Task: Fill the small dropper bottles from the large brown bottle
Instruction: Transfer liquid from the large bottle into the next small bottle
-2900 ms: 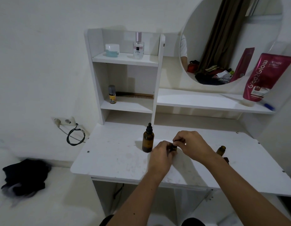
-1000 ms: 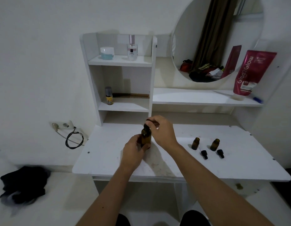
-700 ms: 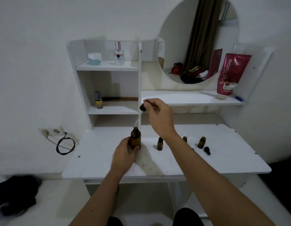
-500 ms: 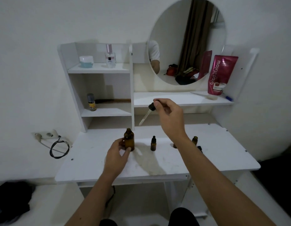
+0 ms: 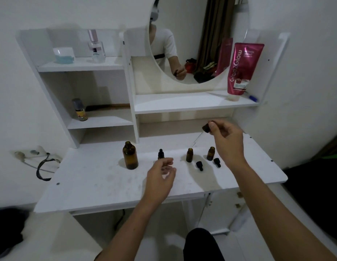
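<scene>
The large brown bottle (image 5: 130,155) stands uncapped on the white table (image 5: 99,178). Right of it stand three small brown bottles: one capped (image 5: 160,154), two uncapped (image 5: 189,155) (image 5: 211,153). Two black dropper caps (image 5: 199,165) (image 5: 217,162) lie in front of the uncapped ones. My right hand (image 5: 227,142) pinches the large dropper (image 5: 200,134) by its black bulb; the glass tip slants down toward the middle small bottle's mouth. My left hand (image 5: 161,176) hovers empty with fingers loosely curled, just in front of the capped small bottle.
A white shelf unit (image 5: 99,65) at the back holds a jar (image 5: 63,55), a perfume bottle (image 5: 97,48) and a small spray can (image 5: 80,110). A pink tube (image 5: 241,70) leans beside the round mirror (image 5: 197,34). A cable (image 5: 42,166) hangs at the left wall.
My left hand let go of the large brown bottle and moved right. My right hand carried the dropper right, over the small bottles. The camera came closer.
</scene>
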Action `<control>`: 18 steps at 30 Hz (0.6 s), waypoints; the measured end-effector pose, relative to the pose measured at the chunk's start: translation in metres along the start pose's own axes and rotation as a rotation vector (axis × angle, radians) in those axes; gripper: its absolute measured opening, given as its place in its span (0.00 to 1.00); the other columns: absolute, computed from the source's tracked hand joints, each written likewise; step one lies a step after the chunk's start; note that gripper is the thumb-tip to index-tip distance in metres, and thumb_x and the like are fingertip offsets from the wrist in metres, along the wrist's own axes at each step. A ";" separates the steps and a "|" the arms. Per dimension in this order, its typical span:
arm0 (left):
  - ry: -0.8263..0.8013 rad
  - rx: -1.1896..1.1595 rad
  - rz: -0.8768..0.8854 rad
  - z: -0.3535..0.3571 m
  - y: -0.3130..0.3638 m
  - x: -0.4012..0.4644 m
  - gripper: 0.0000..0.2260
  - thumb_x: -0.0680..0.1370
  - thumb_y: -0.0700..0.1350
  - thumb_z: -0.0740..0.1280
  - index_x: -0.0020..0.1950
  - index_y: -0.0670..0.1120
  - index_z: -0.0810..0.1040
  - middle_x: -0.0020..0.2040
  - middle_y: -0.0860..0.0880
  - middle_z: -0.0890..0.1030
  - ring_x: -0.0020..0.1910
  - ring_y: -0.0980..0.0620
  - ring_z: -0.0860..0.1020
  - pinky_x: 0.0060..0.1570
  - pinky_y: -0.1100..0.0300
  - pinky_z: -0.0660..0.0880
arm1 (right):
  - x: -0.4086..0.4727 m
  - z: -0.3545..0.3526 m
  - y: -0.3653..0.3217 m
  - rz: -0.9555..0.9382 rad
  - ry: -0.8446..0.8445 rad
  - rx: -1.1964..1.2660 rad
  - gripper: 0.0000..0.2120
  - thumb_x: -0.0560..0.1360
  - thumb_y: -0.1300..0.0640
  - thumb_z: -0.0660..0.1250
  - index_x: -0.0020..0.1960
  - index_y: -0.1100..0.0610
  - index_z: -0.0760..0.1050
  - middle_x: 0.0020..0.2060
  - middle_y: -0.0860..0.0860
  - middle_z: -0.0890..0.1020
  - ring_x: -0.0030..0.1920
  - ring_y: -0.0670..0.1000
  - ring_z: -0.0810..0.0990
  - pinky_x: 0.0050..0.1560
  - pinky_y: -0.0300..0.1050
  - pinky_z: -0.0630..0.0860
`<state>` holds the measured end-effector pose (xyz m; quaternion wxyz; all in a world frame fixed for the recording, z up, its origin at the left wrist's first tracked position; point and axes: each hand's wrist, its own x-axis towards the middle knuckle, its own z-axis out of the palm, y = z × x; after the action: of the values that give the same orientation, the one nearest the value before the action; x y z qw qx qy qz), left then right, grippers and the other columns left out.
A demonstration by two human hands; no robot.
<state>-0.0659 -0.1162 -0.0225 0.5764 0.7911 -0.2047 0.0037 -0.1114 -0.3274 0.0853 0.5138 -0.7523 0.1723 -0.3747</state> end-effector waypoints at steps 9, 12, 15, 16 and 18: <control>-0.042 0.080 0.006 0.052 0.011 0.028 0.21 0.81 0.47 0.69 0.73 0.48 0.72 0.68 0.52 0.75 0.63 0.56 0.77 0.64 0.57 0.76 | -0.001 0.004 0.016 0.004 -0.043 -0.056 0.08 0.81 0.50 0.69 0.57 0.51 0.83 0.48 0.45 0.87 0.39 0.46 0.83 0.50 0.51 0.84; -0.037 0.107 0.024 0.058 0.011 0.040 0.21 0.80 0.49 0.70 0.72 0.47 0.73 0.66 0.53 0.77 0.57 0.58 0.79 0.61 0.57 0.77 | 0.000 0.005 0.020 -0.013 -0.055 -0.066 0.09 0.81 0.50 0.69 0.58 0.51 0.83 0.49 0.44 0.87 0.31 0.40 0.80 0.50 0.52 0.83; -0.028 0.133 0.044 0.063 0.010 0.048 0.16 0.80 0.47 0.70 0.68 0.48 0.76 0.60 0.54 0.80 0.53 0.59 0.79 0.58 0.59 0.78 | 0.002 0.007 0.018 -0.023 -0.063 -0.069 0.09 0.81 0.51 0.69 0.58 0.52 0.83 0.49 0.44 0.87 0.37 0.42 0.83 0.54 0.49 0.82; -0.021 0.139 0.050 0.064 0.008 0.050 0.14 0.80 0.47 0.70 0.65 0.49 0.78 0.57 0.55 0.81 0.52 0.59 0.79 0.57 0.59 0.78 | 0.002 0.008 0.016 -0.027 -0.061 -0.069 0.09 0.81 0.52 0.69 0.58 0.52 0.83 0.49 0.44 0.87 0.41 0.43 0.84 0.55 0.47 0.82; -0.020 0.137 0.048 0.065 0.005 0.052 0.12 0.80 0.46 0.70 0.63 0.49 0.79 0.55 0.55 0.81 0.52 0.59 0.79 0.54 0.65 0.77 | 0.003 0.009 0.014 -0.043 -0.065 -0.070 0.07 0.81 0.53 0.70 0.57 0.52 0.84 0.48 0.43 0.87 0.44 0.41 0.85 0.54 0.45 0.81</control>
<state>-0.0344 -0.1936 -0.0270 0.5186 0.8235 -0.2287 0.0235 -0.1013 -0.3296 0.0722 0.4845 -0.7849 0.1524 -0.3549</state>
